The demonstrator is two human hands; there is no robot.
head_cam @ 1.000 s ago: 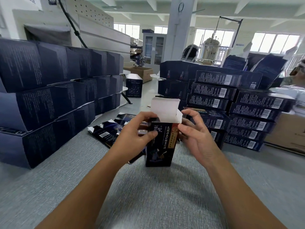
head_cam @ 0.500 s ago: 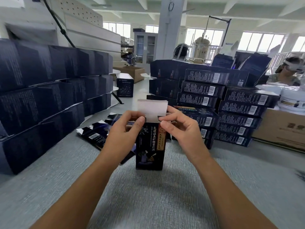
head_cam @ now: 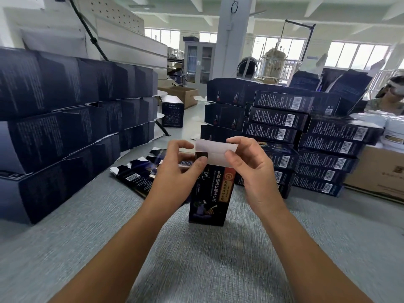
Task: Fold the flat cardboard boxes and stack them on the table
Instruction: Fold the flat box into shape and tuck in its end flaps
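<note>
Tabletop [head_cam: 196, 270], grey and textured, carries one dark box [head_cam: 207, 197] standing upright at its middle. The left hand [head_cam: 175, 171] grips the box's top corner, thumb in front. The right hand [head_cam: 251, 171] pinches the white top flap [head_cam: 215, 153]. Flat boxes [head_cam: 135, 178] lie just behind, between the left stack [head_cam: 65, 119] and the right stack [head_cam: 317, 145].

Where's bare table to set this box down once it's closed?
Bare grey table lies in front of the upright box, toward the near edge, and to its right, before the right stack. Another patch sits between the left stack and the left forearm. Behind the box it is crowded: flat boxes and both stacks leave only a narrow aisle.
</note>
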